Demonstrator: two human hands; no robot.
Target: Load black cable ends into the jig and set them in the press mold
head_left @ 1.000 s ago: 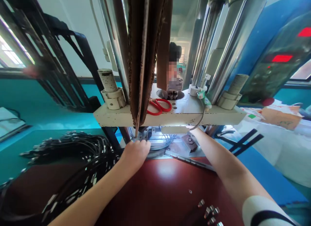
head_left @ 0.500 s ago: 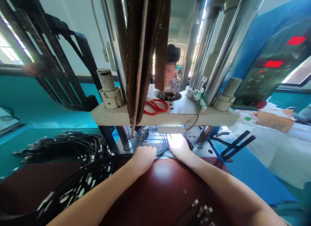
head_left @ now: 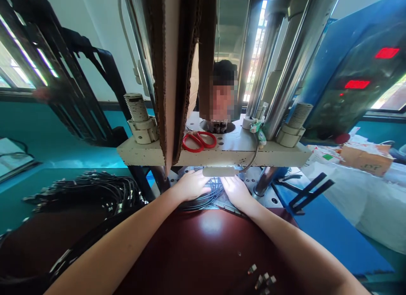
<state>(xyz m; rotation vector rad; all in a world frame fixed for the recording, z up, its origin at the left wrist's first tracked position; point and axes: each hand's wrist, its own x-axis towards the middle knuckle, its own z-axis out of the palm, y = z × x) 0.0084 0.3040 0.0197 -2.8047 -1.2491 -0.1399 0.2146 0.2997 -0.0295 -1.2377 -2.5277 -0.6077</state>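
Under the raised plate of a press, my left hand (head_left: 193, 185) reaches in with its fingers stretched forward and its thumb apart, over a bundle of thin dark cables (head_left: 204, 200). My right hand (head_left: 236, 191) lies on the other side of the bundle, its fingers extended on the metal bed; bright light and a small white lamp (head_left: 218, 172) partly cover its fingertips. The cables curve between both hands across the lit mold area. What the fingertips touch there is hard to make out.
A press plate (head_left: 209, 156) carries red-handled scissors (head_left: 199, 140) and a cardboard sheet (head_left: 177, 83). Black cables (head_left: 104, 187) pile at left. Loose connectors (head_left: 264, 280) lie on the brown table (head_left: 190, 252). A blue surface (head_left: 336, 235) lies right. Another person sits behind the press.
My left hand has gone from a closed hold at the bed's front edge to stretched fingers farther in. The right hand stays nearly in place. The view has shifted slightly.
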